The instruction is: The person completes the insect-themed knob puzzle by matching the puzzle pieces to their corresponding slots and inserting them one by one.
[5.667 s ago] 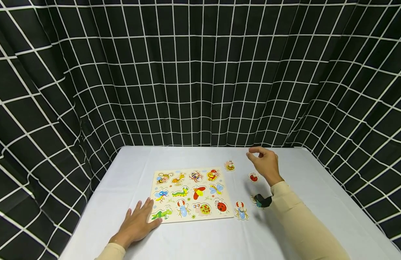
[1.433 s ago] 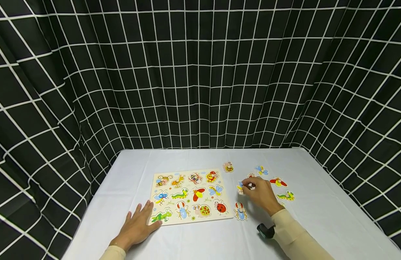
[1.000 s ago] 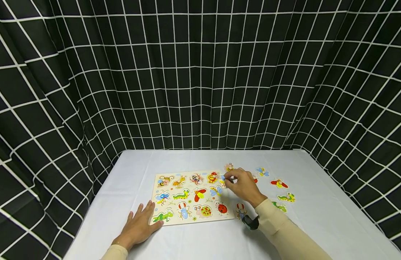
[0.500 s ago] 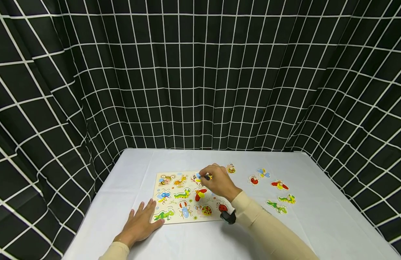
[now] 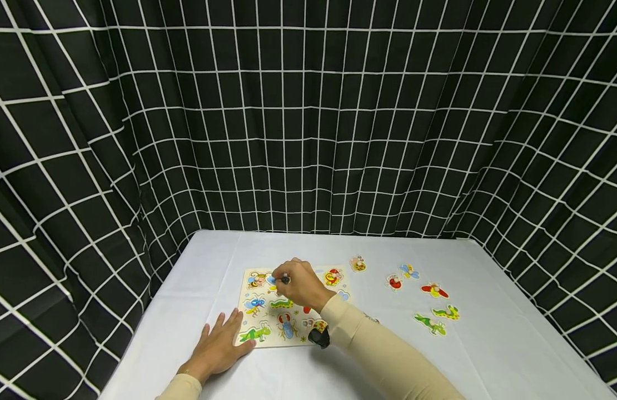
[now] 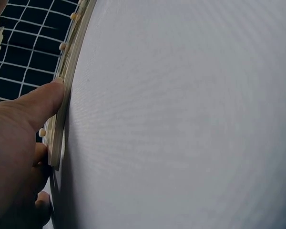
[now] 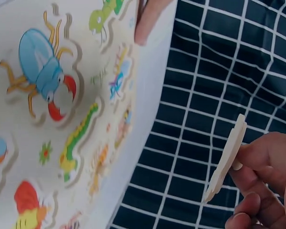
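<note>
A light wooden puzzle board [image 5: 333, 336] with several insect pictures lies on the white table. My right hand [image 5: 302, 283] is above its upper left part, pinching a puzzle piece [image 5: 272, 281] with blue and yellow on it. In the right wrist view, that thin wooden piece [image 7: 226, 160] is seen edge-on, its small knob between thumb and fingers, apart from the board. My left hand [image 5: 217, 347] lies spread at the board's lower left corner, the thumb on the front edge, as the left wrist view also shows. My right hand and forearm cover much of the board's middle and right.
Right of the board lie loose pieces: a snail [image 5: 358, 264], a ladybug [image 5: 394, 282], a dragonfly [image 5: 409, 271], a red-winged insect [image 5: 434, 290], a caterpillar [image 5: 446, 313] and a grasshopper [image 5: 431, 324]. Another piece is mostly hidden behind the right forearm. A black gridded curtain [image 5: 308, 139] surrounds the table.
My right hand took the blue-and-yellow piece from the table right of the board and carried it left over the board's top row. My left hand has stayed at the corner.
</note>
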{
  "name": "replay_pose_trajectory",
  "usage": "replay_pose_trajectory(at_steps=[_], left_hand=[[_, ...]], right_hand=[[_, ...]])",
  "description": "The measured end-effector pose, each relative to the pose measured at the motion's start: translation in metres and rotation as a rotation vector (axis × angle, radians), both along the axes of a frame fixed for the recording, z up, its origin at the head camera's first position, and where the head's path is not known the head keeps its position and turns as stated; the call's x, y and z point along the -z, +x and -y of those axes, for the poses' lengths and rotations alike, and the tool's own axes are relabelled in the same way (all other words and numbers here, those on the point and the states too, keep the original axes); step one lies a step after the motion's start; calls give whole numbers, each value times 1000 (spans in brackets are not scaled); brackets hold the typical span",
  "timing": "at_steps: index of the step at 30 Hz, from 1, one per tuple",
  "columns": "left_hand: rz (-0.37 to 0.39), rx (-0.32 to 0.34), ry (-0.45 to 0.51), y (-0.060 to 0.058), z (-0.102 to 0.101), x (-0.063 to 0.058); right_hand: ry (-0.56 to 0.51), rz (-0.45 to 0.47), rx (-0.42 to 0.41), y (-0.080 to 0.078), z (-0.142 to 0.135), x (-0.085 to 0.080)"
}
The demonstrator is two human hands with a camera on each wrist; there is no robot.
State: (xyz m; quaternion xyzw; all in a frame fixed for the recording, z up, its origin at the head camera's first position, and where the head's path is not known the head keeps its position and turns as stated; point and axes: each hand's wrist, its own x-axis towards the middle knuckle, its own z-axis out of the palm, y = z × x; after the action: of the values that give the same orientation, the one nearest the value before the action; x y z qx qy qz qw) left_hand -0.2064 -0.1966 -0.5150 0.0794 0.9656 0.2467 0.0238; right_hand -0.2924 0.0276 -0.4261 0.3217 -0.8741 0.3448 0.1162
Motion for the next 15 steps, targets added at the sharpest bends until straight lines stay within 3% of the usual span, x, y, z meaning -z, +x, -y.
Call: replay_pose_trajectory(at_steps=[15], left_hand=[[21, -14, 0, 0, 0, 1]], right_hand=[[41, -8, -36, -9, 36, 23]])
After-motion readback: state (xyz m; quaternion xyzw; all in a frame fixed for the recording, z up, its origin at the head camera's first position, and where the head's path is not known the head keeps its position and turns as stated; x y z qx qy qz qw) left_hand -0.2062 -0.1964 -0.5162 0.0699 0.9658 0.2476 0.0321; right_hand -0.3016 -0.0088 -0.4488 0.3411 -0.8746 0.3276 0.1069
